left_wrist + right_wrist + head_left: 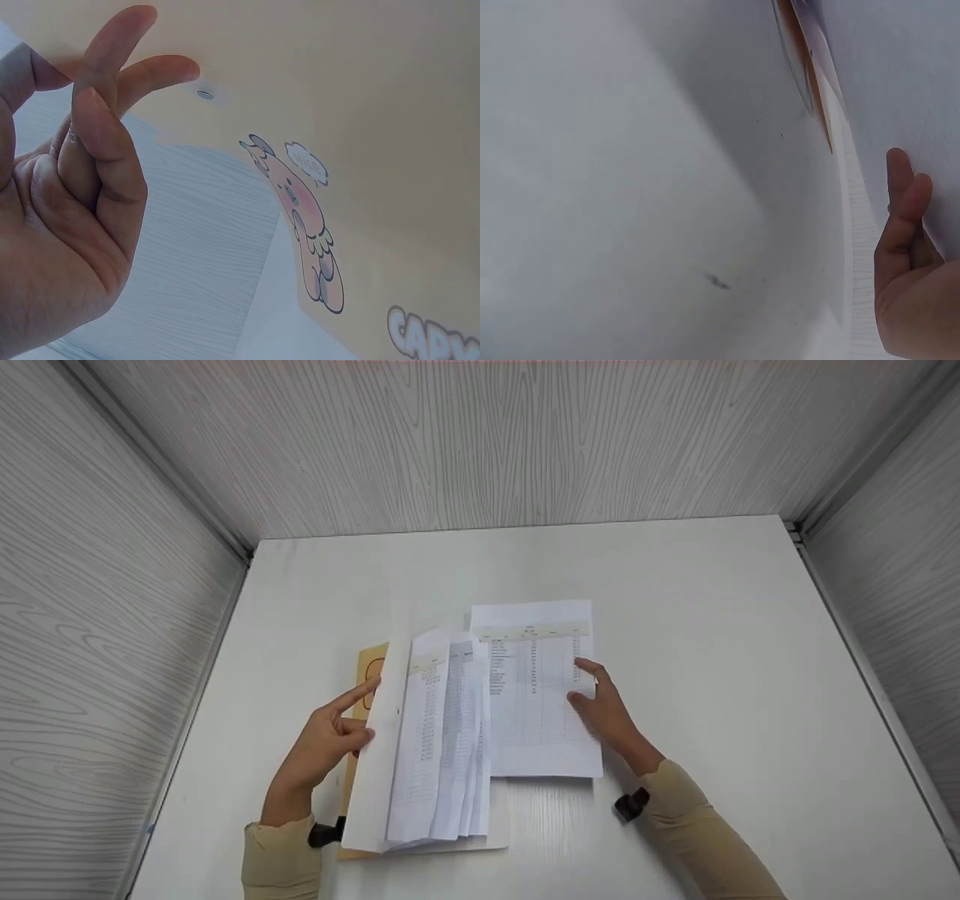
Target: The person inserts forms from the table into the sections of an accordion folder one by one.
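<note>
A folder [375, 780], white inside and yellow outside, lies partly open at the left-centre of the table. Several printed sheets [426, 735] fan out in it, tilted. My left hand [322, 742] pinches the raised cover at its left edge, thumb on the inner side. In the left wrist view, the folder's outside [360, 135] carries a cartoon animal and partly cut-off lettering. My right hand [604, 709] grips one printed table sheet [540, 720] by its right edge, beside the folder. In the right wrist view, fingers [904, 202] are bent at the sheet's underside.
The white table [750, 660] reaches around the papers on all sides. Grey wood-grain panels [480, 442] wall it in at the back, left and right. Dark wrist-worn devices [631, 805] sit below both hands.
</note>
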Demonstrator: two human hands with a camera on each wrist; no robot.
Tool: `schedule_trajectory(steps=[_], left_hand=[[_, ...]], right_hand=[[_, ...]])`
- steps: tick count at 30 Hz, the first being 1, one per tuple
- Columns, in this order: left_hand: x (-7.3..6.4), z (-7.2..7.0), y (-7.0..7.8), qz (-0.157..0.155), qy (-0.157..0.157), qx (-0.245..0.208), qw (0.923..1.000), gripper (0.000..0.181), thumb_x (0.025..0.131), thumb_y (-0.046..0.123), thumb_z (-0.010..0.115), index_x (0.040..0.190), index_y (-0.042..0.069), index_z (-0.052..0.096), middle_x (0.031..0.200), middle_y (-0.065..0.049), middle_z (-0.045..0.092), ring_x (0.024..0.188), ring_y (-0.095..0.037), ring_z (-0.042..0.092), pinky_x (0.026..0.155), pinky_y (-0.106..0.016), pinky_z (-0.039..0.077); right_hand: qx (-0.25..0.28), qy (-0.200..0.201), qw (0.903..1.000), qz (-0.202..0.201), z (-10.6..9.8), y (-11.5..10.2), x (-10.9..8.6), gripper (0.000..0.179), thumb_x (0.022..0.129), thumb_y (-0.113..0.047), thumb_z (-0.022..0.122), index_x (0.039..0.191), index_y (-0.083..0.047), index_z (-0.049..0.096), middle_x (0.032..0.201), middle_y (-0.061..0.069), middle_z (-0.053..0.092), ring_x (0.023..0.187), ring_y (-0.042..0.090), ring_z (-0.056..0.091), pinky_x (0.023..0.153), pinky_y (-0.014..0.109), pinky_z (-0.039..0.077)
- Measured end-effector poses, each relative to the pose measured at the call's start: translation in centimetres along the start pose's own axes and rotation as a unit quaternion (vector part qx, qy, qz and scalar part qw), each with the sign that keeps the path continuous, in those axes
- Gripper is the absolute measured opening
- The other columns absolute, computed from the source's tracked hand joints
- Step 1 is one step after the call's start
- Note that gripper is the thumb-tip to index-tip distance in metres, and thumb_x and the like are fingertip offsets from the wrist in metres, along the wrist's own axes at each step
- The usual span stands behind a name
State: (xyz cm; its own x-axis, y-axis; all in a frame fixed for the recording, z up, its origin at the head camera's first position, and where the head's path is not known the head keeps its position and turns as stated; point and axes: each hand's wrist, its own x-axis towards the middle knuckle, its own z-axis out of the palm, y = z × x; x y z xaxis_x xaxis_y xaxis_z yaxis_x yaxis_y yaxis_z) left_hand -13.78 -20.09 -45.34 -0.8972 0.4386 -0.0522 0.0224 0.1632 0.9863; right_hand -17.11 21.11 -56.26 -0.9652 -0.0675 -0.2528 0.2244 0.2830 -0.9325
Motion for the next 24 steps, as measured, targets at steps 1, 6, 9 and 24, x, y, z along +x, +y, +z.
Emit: schedule_trajectory(steps=[1, 6, 9, 24], left_hand=[[0.0, 0.0, 0.0, -0.001, 0.001, 0.0, 1.0, 0.069, 0.085, -0.013, 0.05, 0.15, -0.001, 0.029, 0.05, 0.009, 0.032, 0.045, -0.023, 0.016, 0.056, -0.02, 0.043], [0.1, 0.1, 0.1, -0.001, 0.001, 0.003, 1.0, 0.069, 0.085, -0.012, 0.051, 0.15, -0.001, 0.029, 0.05, 0.009, 0.032, 0.045, -0.024, 0.015, 0.055, -0.019, 0.042], [0.2, 0.1, 0.2, 0.001, 0.001, 0.006, 1.0, 0.069, 0.085, -0.012, 0.051, 0.15, -0.001, 0.029, 0.05, 0.01, 0.032, 0.045, -0.023, 0.015, 0.055, -0.019, 0.042], [0.1, 0.4, 0.3, -0.003, 0.009, 0.003, 0.9999, 0.068, 0.086, -0.012, 0.051, 0.15, -0.002, 0.029, 0.05, 0.011, 0.033, 0.045, -0.021, 0.016, 0.055, -0.018, 0.043]], right_hand=[[-0.004, 0.0, 1.0, 0.001, 0.0, 0.1, -0.2, 0.061, 0.096, -0.011, 0.052, 0.15, -0.019, 0.027, 0.158, 0.01, 0.023, 0.134, 0.032, 0.04, 0.11, 0.051, 0.03], [-0.034, 0.003, 0.9994, 0.005, -0.1, 0.6, -1.4, 0.061, 0.094, -0.01, 0.055, 0.15, -0.017, 0.029, 0.159, 0.01, 0.022, 0.139, 0.032, 0.034, 0.114, 0.052, 0.026], [-0.039, -0.002, 0.9992, 0.011, 0.0, 0.7, -2.1, 0.061, 0.095, -0.011, 0.056, 0.149, -0.018, 0.029, 0.159, 0.01, 0.022, 0.141, 0.033, 0.033, 0.115, 0.052, 0.025], [-0.005, -0.026, 0.9993, 0.025, 1.7, 0.8, -5.5, 0.061, 0.093, -0.009, 0.057, 0.148, -0.024, 0.033, 0.149, 0.012, 0.039, 0.098, 0.022, 0.063, 0.077, 0.031, 0.05]])
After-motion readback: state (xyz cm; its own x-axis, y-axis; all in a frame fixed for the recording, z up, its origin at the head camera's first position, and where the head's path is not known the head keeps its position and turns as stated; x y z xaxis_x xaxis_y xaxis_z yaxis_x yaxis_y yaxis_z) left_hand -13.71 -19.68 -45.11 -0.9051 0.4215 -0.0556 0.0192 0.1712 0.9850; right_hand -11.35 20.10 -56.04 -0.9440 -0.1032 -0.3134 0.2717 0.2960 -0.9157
